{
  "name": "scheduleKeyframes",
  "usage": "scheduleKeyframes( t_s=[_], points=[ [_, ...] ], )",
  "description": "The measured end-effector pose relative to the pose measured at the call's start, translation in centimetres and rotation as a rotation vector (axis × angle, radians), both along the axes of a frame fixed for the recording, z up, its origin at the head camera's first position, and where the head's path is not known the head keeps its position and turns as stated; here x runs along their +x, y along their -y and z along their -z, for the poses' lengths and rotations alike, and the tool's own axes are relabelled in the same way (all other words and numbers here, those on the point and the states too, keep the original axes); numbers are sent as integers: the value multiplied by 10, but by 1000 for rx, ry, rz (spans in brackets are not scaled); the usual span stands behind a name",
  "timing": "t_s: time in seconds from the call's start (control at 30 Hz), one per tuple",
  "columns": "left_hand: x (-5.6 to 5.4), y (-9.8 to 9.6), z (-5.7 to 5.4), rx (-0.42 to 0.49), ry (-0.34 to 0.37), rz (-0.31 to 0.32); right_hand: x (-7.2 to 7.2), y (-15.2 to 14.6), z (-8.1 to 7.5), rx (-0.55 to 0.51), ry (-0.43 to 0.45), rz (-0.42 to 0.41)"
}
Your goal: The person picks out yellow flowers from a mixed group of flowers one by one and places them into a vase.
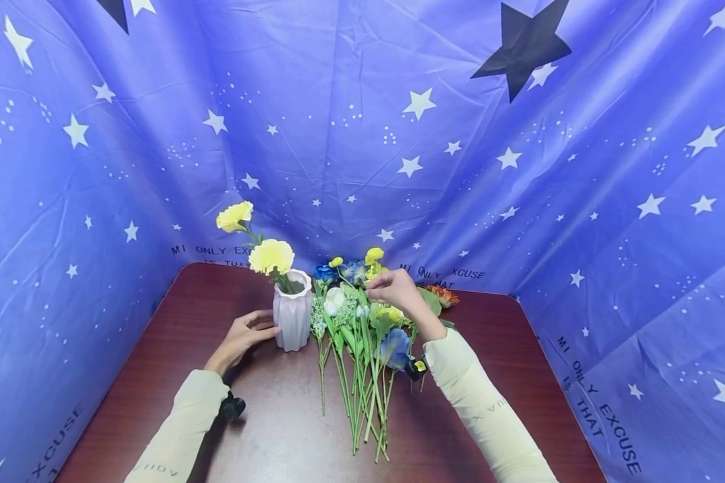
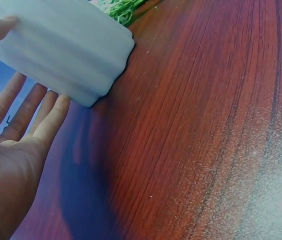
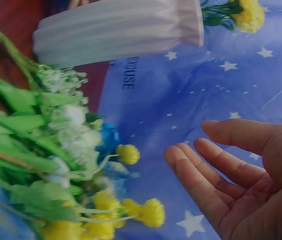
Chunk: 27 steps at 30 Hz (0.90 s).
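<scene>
A pale ribbed vase [image 1: 293, 318] stands upright on the table, with two yellow carnations [image 1: 271, 257] in its mouth. My left hand [image 1: 248, 335] is at the vase's left side. In the left wrist view the vase [image 2: 71, 45] has the thumb on one face and the fairly straight fingertips at its lower edge. My right hand [image 1: 395, 293] hovers over the heads of a pile of artificial flowers [image 1: 353, 335]. Nothing is between its loosely extended fingers and thumb, as the right wrist view of the hand [image 3: 236, 175] shows.
The pile has white tulips [image 1: 334, 302], blue blooms [image 1: 395, 349], small yellow flowers [image 1: 374, 255] and an orange flower [image 1: 444, 296], stems toward the front. The brown table [image 1: 278, 422] is bordered by blue star-printed cloth [image 1: 338, 134] at the back and sides.
</scene>
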State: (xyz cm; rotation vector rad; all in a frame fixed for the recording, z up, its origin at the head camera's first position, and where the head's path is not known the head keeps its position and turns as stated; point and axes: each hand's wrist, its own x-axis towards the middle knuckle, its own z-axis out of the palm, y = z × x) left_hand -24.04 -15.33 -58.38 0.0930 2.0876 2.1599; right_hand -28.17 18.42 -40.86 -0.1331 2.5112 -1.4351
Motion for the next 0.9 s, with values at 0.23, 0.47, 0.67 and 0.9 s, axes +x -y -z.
scheduleKeyframes(
  t_s=[0.23,0.47,0.67,0.9],
  points=[
    [1,0,0,-13,-4,-2,1,-2,27,135,23,32],
    [1,-1,0,9,9,-14,5,-1,52,308,4,52],
    [0,-1,0,5,3,-19,8,0,68,383,-4,22],
    [1,-2,1,6,11,-25,15,2,86,448,-40,-25]
  ],
)
